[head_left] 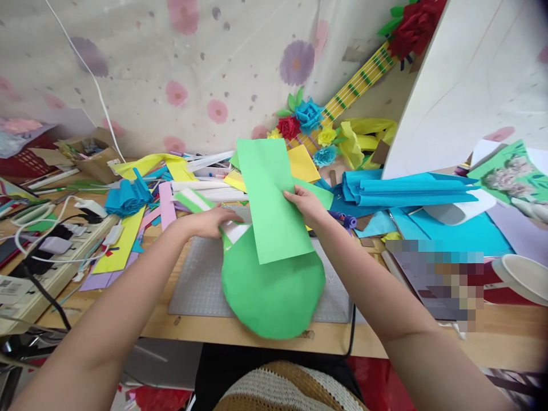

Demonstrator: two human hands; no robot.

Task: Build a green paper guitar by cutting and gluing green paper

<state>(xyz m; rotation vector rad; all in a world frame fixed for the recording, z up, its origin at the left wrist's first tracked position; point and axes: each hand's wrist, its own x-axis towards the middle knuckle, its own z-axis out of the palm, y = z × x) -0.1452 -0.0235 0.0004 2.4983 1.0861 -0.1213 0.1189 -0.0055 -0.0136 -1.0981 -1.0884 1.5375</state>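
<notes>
A sheet of green paper (274, 200) slants upright over the mat, pinched at its right edge between the thumb and fingers of my right hand (306, 202). Beneath its lower end lies a rounded green paper shape (274, 297), its front edge reaching past the mat. My left hand (212, 221) is left of the sheet, fingers stretched toward the white patch (234, 233) at the shape's upper left. Behind that hand runs a green-and-white strip (194, 200). Whether the left fingertips press on paper is hard to see.
The grey cutting mat (188, 291) lies at the table's front. Blue crepe paper (406, 188) and a paper cup (514, 279) are on the right. Power strips with cables (34, 279) line the left. Paper scraps lie along the back, below a flower-decorated paper guitar (355, 85).
</notes>
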